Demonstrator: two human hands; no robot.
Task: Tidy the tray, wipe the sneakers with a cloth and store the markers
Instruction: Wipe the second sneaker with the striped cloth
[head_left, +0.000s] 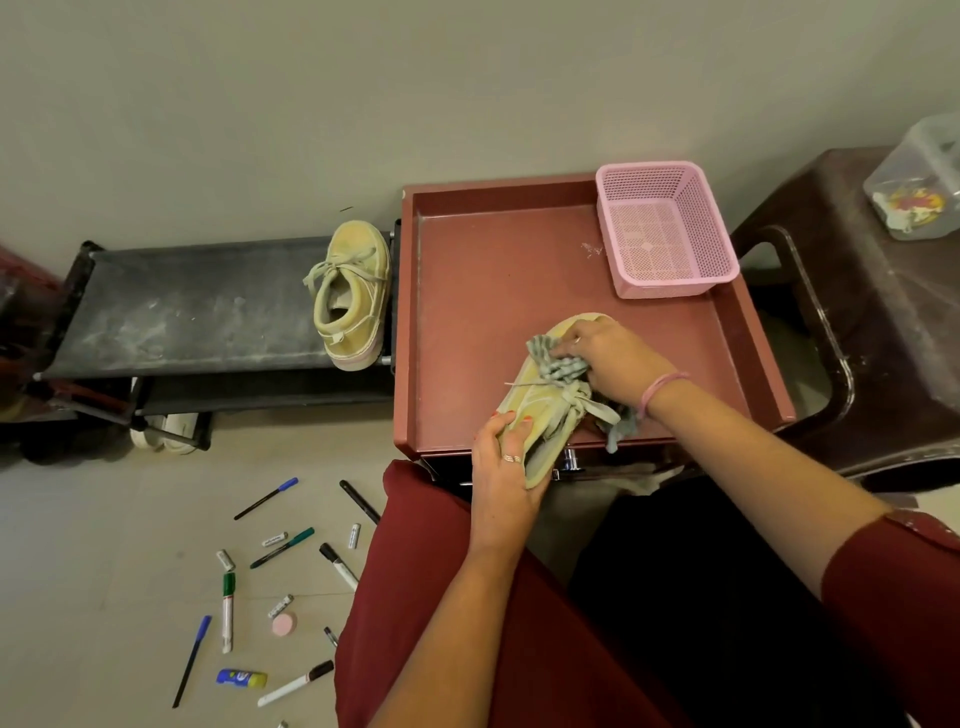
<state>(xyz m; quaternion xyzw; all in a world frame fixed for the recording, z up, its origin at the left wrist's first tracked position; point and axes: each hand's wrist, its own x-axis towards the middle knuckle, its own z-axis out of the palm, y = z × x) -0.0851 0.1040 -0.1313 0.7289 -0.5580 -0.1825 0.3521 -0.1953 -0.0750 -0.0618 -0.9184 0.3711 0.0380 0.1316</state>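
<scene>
Gripped at the heel end by the left hand (506, 462), fingers curled over the side, one sneaker (550, 405) was held at the near edge of the red tray (467, 291), heel overhanging the rim toward the person. A grey-green cloth (561, 361) was bunched in the right hand (608, 358), fingers curled round it & pressed on the upper just beyond the laces. A tail of the cloth hung over the near rim beside the wrist.

Step in hand, as judged: wiping sneaker no. 2. To do it well, the heel grip should be kept firm so the shoe is not skidded across the tray; short strokes toe-to-heel are advised, w/ the cloth refolded to a clean face, & the loose laces kept out of the bunch. The sole edge & far side would need the shoe turned.

Other sneaker (350, 296) was set upright on the dark low rack (197, 306), left of the tray, apart from it. A pink basket (667, 228), nothing seen in it, sat in the tray's far right corner. Markers (227, 613) & pens, plus a glue stick (241, 678) & small batteries, were scattered on the floor (104, 545) at near left, not yet stored. A brown stool (883, 312) w/ a clear container (919, 182) stood at right.
</scene>
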